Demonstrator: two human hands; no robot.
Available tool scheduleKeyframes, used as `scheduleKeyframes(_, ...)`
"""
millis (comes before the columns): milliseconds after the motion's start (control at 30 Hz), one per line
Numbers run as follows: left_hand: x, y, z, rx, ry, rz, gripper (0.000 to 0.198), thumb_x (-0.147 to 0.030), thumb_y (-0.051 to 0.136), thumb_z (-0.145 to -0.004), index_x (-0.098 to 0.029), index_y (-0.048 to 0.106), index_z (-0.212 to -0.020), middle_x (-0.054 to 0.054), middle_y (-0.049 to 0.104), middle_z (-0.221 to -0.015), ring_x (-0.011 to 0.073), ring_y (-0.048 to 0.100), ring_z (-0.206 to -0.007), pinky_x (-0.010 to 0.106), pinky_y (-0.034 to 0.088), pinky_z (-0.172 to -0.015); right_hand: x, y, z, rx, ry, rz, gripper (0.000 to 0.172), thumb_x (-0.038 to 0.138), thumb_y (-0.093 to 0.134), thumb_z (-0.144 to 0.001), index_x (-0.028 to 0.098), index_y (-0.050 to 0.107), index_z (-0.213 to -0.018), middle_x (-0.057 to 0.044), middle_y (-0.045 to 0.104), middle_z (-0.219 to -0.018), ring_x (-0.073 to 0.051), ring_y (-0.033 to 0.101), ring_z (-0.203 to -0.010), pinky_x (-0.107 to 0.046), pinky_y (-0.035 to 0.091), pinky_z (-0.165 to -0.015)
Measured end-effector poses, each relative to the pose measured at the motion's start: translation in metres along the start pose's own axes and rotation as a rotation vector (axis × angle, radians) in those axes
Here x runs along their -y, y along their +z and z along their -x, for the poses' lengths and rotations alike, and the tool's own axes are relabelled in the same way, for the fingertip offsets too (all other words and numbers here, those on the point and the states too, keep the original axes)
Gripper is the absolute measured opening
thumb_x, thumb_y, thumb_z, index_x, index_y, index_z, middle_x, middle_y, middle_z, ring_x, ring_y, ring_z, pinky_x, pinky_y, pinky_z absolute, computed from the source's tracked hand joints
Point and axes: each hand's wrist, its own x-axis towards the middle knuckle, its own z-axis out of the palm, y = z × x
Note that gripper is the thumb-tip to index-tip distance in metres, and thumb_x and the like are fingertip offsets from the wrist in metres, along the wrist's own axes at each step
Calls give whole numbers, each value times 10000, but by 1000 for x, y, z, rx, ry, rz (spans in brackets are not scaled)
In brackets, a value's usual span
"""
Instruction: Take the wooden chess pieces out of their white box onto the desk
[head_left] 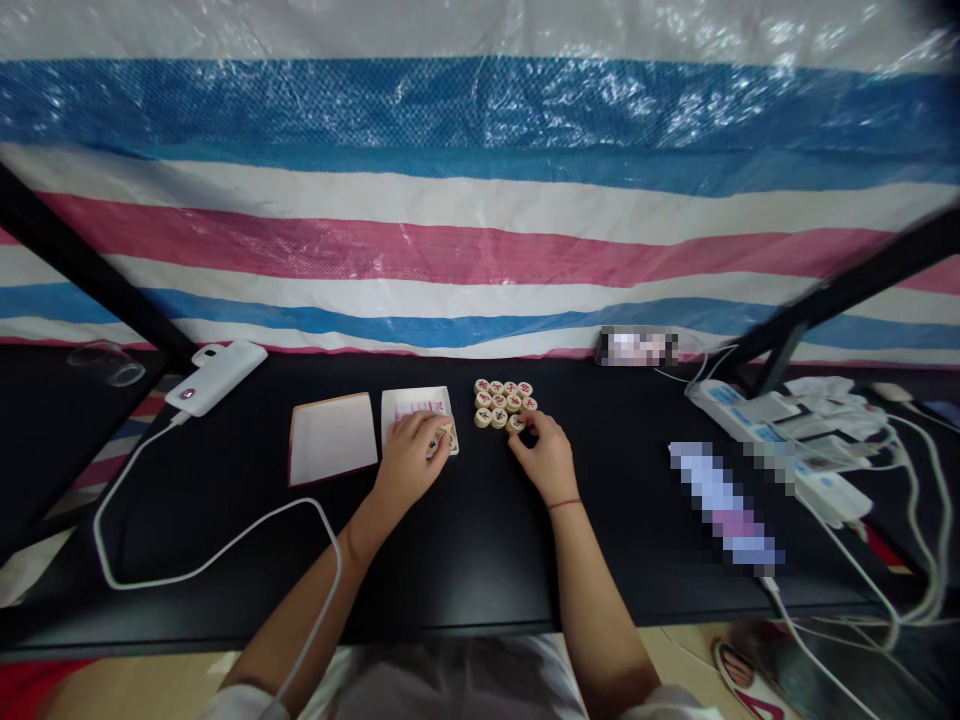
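Note:
My left hand point(411, 455) is over a small open white box point(415, 392), its fingers closed on a round, pale Chinese chess piece point(448, 428). More pieces lie in the box, partly covered by the fingers. To the right, Chinese chess pieces point(499, 400) lie flat in close rows, the far ones with red characters and some nearer ones with black. At the near right corner of this group, my right hand point(547, 458) grips a piece point(514, 424) between thumb and fingers. A box lid point(332, 438), pale inside, rests left of the box.
A white power bank point(216, 378) sits at the back left; its cable loops across the black table point(465, 560) and over my left forearm. On the right are a blurred phone point(724, 505), a power strip point(780, 450) and tangled cables. Another phone point(637, 346) leans against the striped sheet point(420, 240).

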Motion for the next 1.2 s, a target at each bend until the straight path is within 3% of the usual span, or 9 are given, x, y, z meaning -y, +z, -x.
scheduleKeyframes(300,16,-12,-7,14,-116,-150,185,-230,526,-881,-232,676,-989,55,680,-1015,219,605,-973,362,432,-868,-3,4,-2,-48,14,-3,163,360,542,-823,203,552,-865,-63,601,-862,-196,548,-716,-338,460,-694)
scheduleKeyframes(467,37,-25,-10,64,-226,-280,229,-201,493,-872,-227,686,-991,61,687,-1005,240,588,-962,377,419,-838,23,-2,0,-155,-76,-56,146,339,559,-827,200,542,-870,-53,562,-838,-204,553,-789,-340,467,-741)
scheduleKeyframes(600,35,-17,-16,100,-167,-357,182,-254,524,-880,-225,702,-907,68,699,-931,242,585,-904,389,394,-817,55,10,9,69,-201,-111,276,412,604,-818,195,541,-976,-26,577,-797,-189,559,-734,-320,454,-715)
scheduleKeyframes(733,20,4,-25,168,-86,-387,242,-324,525,-896,-195,692,-777,85,694,-805,265,586,-867,416,369,-796,72,28,15,240,-249,-69,427,446,677,-758,179,525,-1054,-64,627,-887,-239,596,-819,-352,444,-738)
scheduleKeyframes(867,9,16,-27,208,-50,-407,258,-290,494,-905,-171,670,-759,110,693,-805,252,597,-838,389,375,-770,71,38,15,291,-261,-26,380,356,659,-774,174,518,-1076,-93,655,-962,-277,607,-884,-377,430,-746)
scheduleKeyframes(1033,6,14,-25,206,-170,-319,180,-282,518,-896,-178,629,-799,82,697,-788,258,634,-810,389,351,-765,68,40,13,330,-236,-70,367,316,654,-766,179,514,-1077,-88,655,-991,-277,610,-916,-383,422,-761)
scheduleKeyframes(1200,0,8,-28,137,-198,-250,88,-289,573,-858,-209,603,-836,11,701,-751,223,646,-790,384,334,-792,66,40,13,251,-192,-185,310,325,648,-758,188,513,-1001,-54,631,-913,-231,603,-829,-366,441,-742)
